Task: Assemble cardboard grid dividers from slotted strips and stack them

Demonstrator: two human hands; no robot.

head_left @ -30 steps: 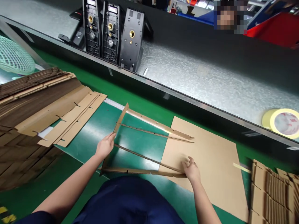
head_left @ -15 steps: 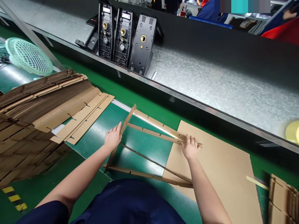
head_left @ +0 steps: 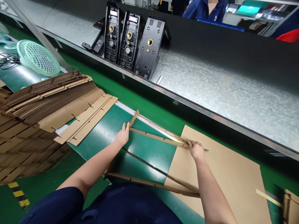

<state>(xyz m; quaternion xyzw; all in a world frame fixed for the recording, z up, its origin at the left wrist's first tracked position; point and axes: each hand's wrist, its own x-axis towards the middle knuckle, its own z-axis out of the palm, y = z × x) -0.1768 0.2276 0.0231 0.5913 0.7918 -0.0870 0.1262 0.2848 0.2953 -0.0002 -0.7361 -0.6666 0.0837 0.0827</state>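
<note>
The near strip (head_left: 140, 179) lies by the near edge of the tabletop (head_left: 100, 130), close to the navy shirt (head_left: 130, 205); leaning in could catch it and twist the slotted joint. The middle strip (head_left: 144, 161) runs loose beside it and could swing out of line, since neither hand holds its free end. The left hand (head_left: 122, 136) touches the crosspiece (head_left: 135, 118); whether its fingers are closed cannot be told. The right hand (head_left: 197, 150) is clamped on the free ends of the 2 far strips (head_left: 154, 135); a hard pull could tear a slot or crease the thin board. These ends lie over a flat cardboard sheet (head_left: 224, 165), which could slide if dragged.

The tabletop is green and glossy, with slotted cardboard stacked (head_left: 58, 93) towards its left end and a pale rail (head_left: 126, 108) along its far edge. Behind it, a grey metal counter (head_left: 233, 84) bears 3 upright black housings (head_left: 148, 46). Farther off, a person in blue (head_left: 205, 11) is near shelving (head_left: 261, 15).
</note>
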